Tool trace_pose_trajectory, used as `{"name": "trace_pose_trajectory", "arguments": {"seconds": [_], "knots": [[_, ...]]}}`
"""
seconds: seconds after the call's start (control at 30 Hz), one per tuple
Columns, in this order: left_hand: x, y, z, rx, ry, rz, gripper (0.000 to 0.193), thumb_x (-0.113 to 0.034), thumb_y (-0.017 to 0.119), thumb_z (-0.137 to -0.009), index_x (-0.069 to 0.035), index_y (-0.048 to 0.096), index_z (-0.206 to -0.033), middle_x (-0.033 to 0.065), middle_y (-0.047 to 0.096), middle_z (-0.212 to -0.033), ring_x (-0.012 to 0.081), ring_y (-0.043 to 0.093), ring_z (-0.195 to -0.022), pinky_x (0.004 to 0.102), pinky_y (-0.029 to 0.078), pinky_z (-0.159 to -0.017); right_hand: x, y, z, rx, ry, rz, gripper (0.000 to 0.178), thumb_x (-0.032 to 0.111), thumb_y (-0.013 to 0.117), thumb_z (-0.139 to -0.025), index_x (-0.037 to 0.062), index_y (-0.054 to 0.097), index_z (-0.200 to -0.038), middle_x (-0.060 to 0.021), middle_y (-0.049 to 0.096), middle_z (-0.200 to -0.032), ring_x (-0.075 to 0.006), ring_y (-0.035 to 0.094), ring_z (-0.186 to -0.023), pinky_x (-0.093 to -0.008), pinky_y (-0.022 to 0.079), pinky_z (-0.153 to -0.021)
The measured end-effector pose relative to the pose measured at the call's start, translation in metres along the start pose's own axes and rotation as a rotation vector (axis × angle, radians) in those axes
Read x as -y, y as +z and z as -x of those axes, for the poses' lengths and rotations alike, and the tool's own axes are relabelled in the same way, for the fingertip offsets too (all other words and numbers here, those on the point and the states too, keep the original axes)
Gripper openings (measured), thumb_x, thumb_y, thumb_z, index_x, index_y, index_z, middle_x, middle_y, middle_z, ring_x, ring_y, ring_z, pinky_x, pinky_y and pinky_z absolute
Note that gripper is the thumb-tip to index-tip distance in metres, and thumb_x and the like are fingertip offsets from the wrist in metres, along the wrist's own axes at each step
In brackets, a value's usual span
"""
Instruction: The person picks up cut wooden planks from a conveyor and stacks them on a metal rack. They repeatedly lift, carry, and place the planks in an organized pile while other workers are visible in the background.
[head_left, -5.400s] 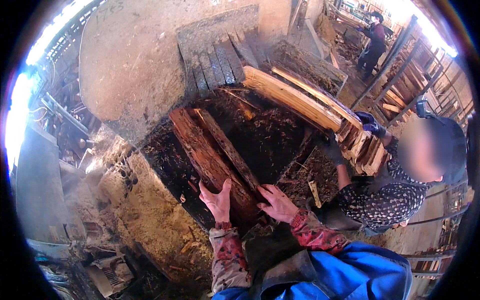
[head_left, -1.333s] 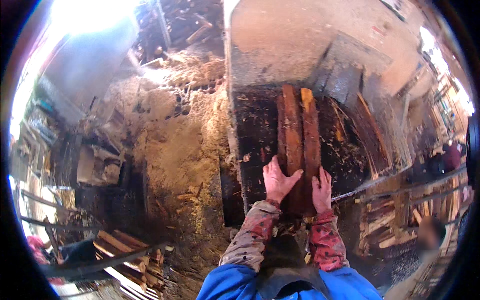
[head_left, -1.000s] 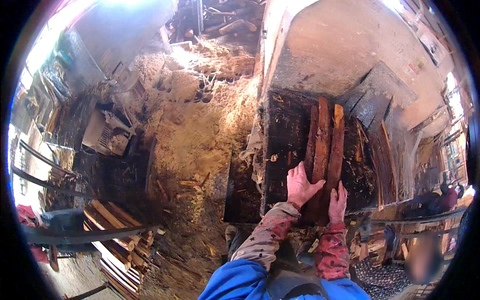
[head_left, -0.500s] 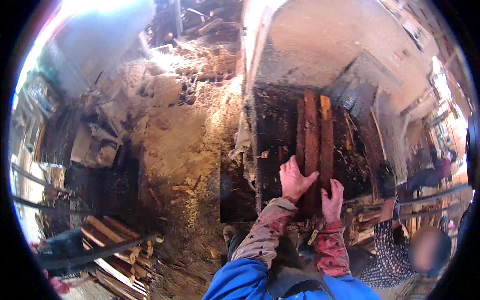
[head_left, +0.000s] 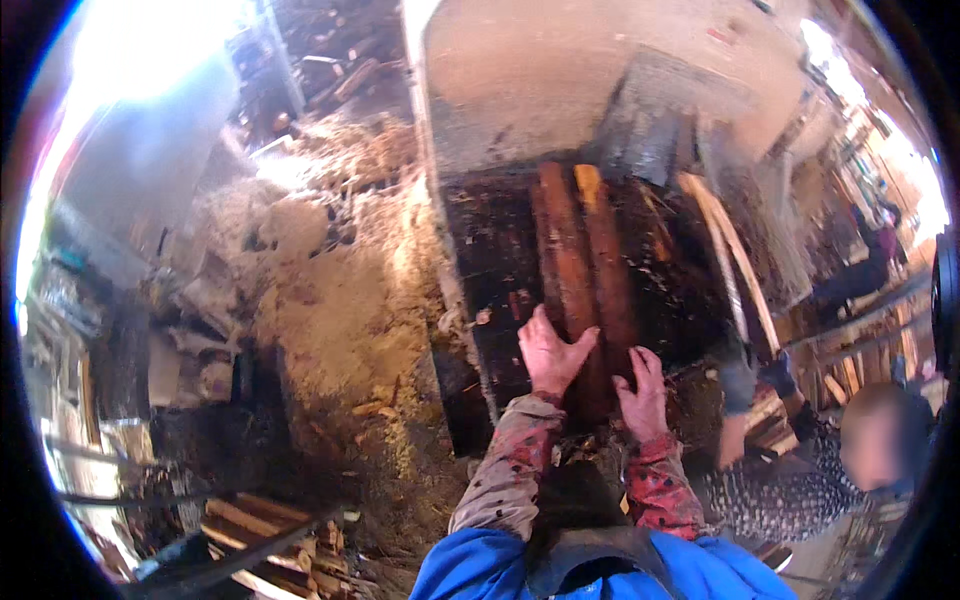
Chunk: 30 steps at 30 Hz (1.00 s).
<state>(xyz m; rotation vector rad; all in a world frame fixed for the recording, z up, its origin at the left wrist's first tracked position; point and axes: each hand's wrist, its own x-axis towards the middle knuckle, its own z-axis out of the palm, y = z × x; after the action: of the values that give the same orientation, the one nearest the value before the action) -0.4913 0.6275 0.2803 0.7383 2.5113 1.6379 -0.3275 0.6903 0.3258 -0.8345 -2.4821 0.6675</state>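
Two long reddish-brown wood slabs (head_left: 585,255) lie side by side, lengthwise away from me, on a dark, dirty saw table (head_left: 495,260). My left hand (head_left: 550,352) rests flat on the near end of the left slab, fingers spread. My right hand (head_left: 643,395) presses on the near end of the right slab, fingers curled over it. Both sleeves are patterned red and grey, above a blue garment at the bottom edge.
A heap of sawdust (head_left: 335,310) lies left of the table. A co-worker in a dotted top (head_left: 790,480) bends in at the right beside a pale plank (head_left: 735,265). Stacked cut boards (head_left: 265,530) lie at lower left. A concrete wall rises behind the table.
My view swung left from the earlier angle, then settled. Both hands stay on the near ends of the slabs. The co-worker has come into view at the right.
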Motion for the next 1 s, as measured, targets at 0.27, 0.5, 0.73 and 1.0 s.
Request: {"name": "trace_pose_trajectory", "arguments": {"seconds": [0.27, 0.5, 0.73, 1.0], "knots": [[0.001, 0.009, 0.005, -0.053, -0.064, 0.050, 0.089, -0.042, 0.081, -0.061, 0.008, 0.042, -0.124, 0.0217, 0.052, -0.111, 0.0363, 0.045, -0.104, 0.0435, 0.040, -0.089, 0.001, -0.018, -0.008, 0.035, 0.007, -0.029, 0.049, 0.016, 0.066, -0.080, -0.0047, 0.049, -0.120, -0.0193, 0.046, -0.122, -0.0355, 0.046, -0.113, -0.0391, 0.040, -0.095], [0.000, 0.005, 0.004, 0.023, -0.089, 0.051, 0.093, -0.039, 0.082, -0.063, 0.007, 0.036, -0.130, 0.0227, 0.046, -0.115, 0.0351, 0.043, -0.108, 0.0425, 0.038, -0.093, -0.051, -0.037, -0.032, -0.178, 0.014, 0.140, 0.046, 0.016, 0.068, -0.076, -0.0018, 0.053, -0.115, -0.0181, 0.049, -0.117, -0.0355, 0.047, -0.109, -0.0419, 0.041, -0.093], [-0.002, 0.006, 0.004, -0.014, -0.138, 0.002, 0.087, -0.035, 0.081, -0.061, 0.007, 0.040, -0.126, 0.0207, 0.052, -0.114, 0.0363, 0.044, -0.109, 0.0418, 0.037, -0.095, -0.162, -0.063, -0.048, 0.070, 0.480, 0.421, 0.076, 0.043, 0.065, -0.076, 0.0038, 0.038, -0.135, -0.0243, 0.037, -0.135, -0.0420, 0.034, -0.125, -0.0441, 0.032, -0.104], [-0.007, 0.006, 0.003, 0.031, -0.231, 0.037, 0.088, -0.031, 0.082, -0.063, 0.003, 0.037, -0.131, 0.0219, 0.044, -0.115, 0.0355, 0.045, -0.108, 0.0411, 0.040, -0.093, -0.156, -0.053, -0.038, 0.164, 0.496, 0.047, 0.073, 0.047, 0.069, -0.073, -0.0015, 0.049, -0.124, -0.0215, 0.055, -0.120, -0.0349, 0.055, -0.107, -0.0389, 0.046, -0.091]]}}
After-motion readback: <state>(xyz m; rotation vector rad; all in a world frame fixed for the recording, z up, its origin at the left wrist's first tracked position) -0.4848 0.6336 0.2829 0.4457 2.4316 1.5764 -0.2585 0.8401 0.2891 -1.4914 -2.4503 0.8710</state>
